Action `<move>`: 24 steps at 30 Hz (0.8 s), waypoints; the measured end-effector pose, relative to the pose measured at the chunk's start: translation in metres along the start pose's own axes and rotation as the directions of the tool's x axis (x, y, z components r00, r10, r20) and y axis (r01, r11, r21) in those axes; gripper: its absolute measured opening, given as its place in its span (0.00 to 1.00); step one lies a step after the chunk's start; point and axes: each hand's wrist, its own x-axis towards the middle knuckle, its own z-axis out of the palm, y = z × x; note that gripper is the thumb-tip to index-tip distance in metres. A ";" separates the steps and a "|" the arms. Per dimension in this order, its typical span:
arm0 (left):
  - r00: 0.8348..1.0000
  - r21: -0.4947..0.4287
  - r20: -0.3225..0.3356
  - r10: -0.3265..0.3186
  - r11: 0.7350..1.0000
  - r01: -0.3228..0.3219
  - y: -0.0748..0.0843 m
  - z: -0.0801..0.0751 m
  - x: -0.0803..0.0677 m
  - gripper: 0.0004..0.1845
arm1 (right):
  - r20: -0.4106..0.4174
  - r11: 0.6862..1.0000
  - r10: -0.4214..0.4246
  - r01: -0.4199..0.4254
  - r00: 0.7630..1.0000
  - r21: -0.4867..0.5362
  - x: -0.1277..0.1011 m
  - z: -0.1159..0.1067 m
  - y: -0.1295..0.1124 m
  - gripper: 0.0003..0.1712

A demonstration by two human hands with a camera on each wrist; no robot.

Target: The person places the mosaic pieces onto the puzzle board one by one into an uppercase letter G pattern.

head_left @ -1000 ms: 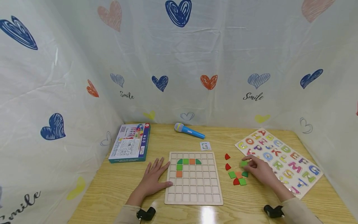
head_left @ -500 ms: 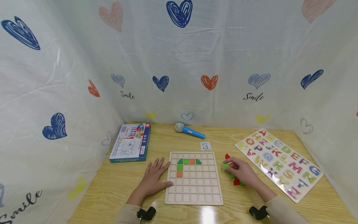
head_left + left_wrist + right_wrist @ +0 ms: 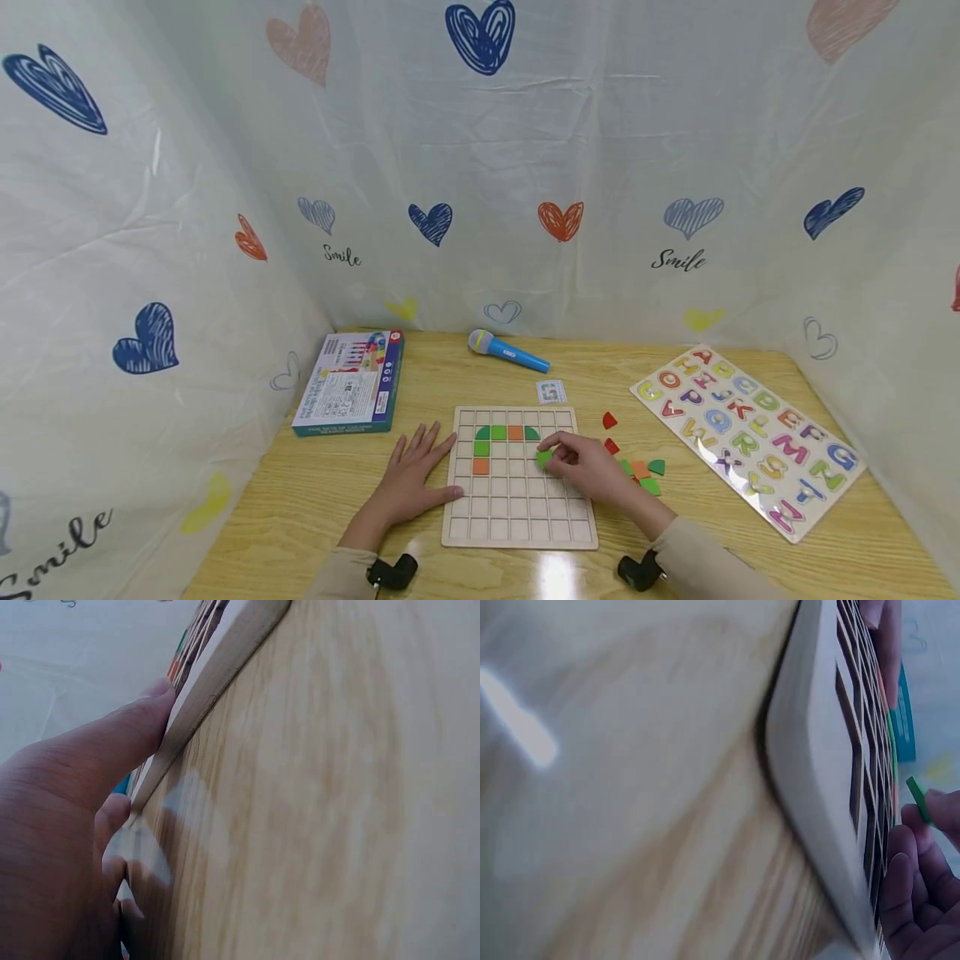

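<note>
From the head camera, the right hand (image 3: 592,472) hovers over the right half of the grid board (image 3: 520,477), fingers curled and pinching a small green tile (image 3: 543,457) at their tips. The tile sits tilted, just above the empty cells and below the row of placed tiles (image 3: 507,433) that lies ahead of the fingers. The left hand (image 3: 415,479) lies flat on the table (image 3: 300,508) with fingers spread, its fingertips against the board's left edge. The loose tiles (image 3: 639,472) lie just to the right of the right hand.

From the left wrist camera, the thumb (image 3: 112,742) presses the board's side rim (image 3: 210,682), nothing gripped. If that press slackens, the board may slide while the tile is pushed in.

From the right wrist camera, the green tile (image 3: 918,799) shows edge-on between the fingertips (image 3: 915,847), close above the board's cells (image 3: 859,742) but not seated. The risks, as I judge them: a tile held at a tilt may catch on the thin ribs between cells and jam or pop out; a corner grip may let it slip and drop into the wrong cell; and the heel of the hand, low over the board, may nudge it. Whether the tile touches the board I cannot tell.
</note>
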 end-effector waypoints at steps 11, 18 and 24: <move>1.000 -0.007 -0.002 -0.005 1.000 0.005 0.002 -0.002 -0.001 0.47 | 0.098 0.995 -0.103 0.103 0.990 0.006 0.018 0.040 -0.032 0.08; 1.000 -0.005 -0.006 -0.004 1.000 0.004 0.001 -0.002 -0.001 0.47 | 0.138 0.988 -0.150 0.154 0.979 -0.020 0.025 0.060 -0.049 0.09; 1.000 -0.002 -0.007 -0.003 1.000 0.003 0.000 0.000 0.000 0.47 | 0.111 0.979 -0.179 0.189 0.978 -0.082 0.029 0.070 -0.056 0.08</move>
